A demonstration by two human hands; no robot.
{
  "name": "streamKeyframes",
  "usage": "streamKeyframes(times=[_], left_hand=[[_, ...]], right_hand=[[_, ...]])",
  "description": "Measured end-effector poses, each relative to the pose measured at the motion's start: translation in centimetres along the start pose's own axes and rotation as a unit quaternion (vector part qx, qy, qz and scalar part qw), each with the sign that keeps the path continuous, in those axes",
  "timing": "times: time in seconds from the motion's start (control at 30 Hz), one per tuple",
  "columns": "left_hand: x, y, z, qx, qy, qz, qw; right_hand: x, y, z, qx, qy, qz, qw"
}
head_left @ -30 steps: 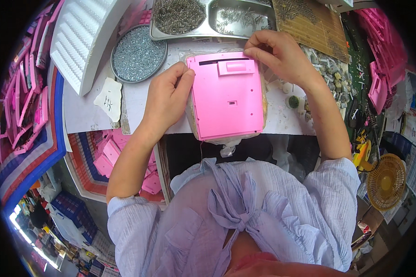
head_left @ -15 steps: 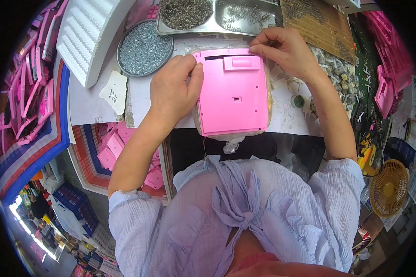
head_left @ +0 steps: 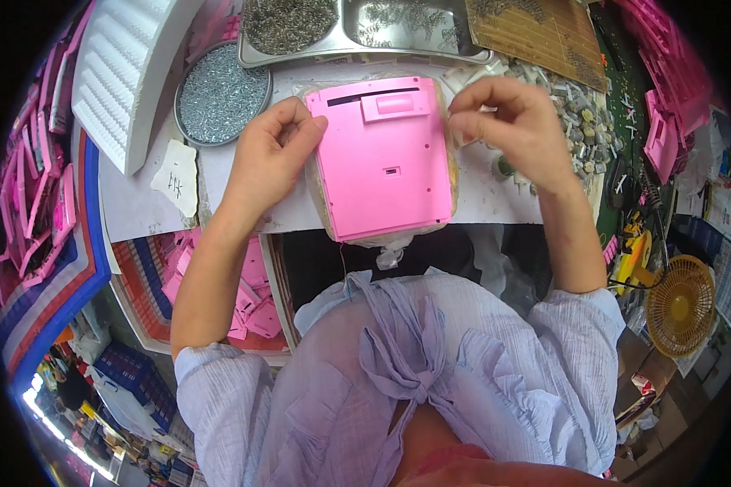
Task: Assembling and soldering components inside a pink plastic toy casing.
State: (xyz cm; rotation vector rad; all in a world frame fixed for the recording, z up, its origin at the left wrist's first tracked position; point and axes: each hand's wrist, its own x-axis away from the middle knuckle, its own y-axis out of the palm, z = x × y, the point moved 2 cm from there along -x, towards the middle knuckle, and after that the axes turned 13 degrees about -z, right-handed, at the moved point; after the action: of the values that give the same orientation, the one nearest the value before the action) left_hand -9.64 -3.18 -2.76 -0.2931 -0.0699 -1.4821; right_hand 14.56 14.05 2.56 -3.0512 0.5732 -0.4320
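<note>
A flat pink plastic casing [head_left: 382, 183] lies on a pad wrapped in clear plastic [head_left: 326, 213]. It has a long slot near its far edge, a raised block below that, and several small holes. My left hand [head_left: 274, 154] grips the casing's upper left edge, thumb on top and fingers curled under. Just right of the casing, clear of its edge, is my right hand [head_left: 516, 134]. Its thumb and forefinger are bent together in a pinch; whatever may be between them is too small to make out.
A round dish of silvery screws [head_left: 223, 93] and a metal tray of small springs [head_left: 292, 24] stand beyond. White foam block [head_left: 126, 77] at left; small loose parts [head_left: 581, 134] lie right. Pink pieces [head_left: 256, 304] fill a crate below; a yellow fan [head_left: 681, 307] stands right.
My right hand has left the casing's upper right corner and moved nearer and to the right. The casing has turned slightly anticlockwise, and my left hand sits a little lower on it.
</note>
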Motion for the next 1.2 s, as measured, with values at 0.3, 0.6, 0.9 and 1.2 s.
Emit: streamKeyframes(times=[0.3,0.6,0.9,1.2], left_hand=[[1.5,0.0,2.8,-0.197,0.075,0.064,0.975],[1.9,8.1,5.9,-0.295,0.228,-0.001,0.928],[1.8,9.9,4.8,-0.415,0.247,0.018,0.875],[3.0,5.5,5.5,-0.396,0.208,0.069,0.892]], right_hand=[[0.0,2.8,2.1,0.333,-0.205,0.059,0.919],[0.7,1.5,2.2,0.224,-0.159,0.036,0.961],[3.5,0.0,2.7,0.242,-0.158,0.069,0.955],[1.1,-2.5,-1.0,0.298,-0.243,0.122,0.915]])
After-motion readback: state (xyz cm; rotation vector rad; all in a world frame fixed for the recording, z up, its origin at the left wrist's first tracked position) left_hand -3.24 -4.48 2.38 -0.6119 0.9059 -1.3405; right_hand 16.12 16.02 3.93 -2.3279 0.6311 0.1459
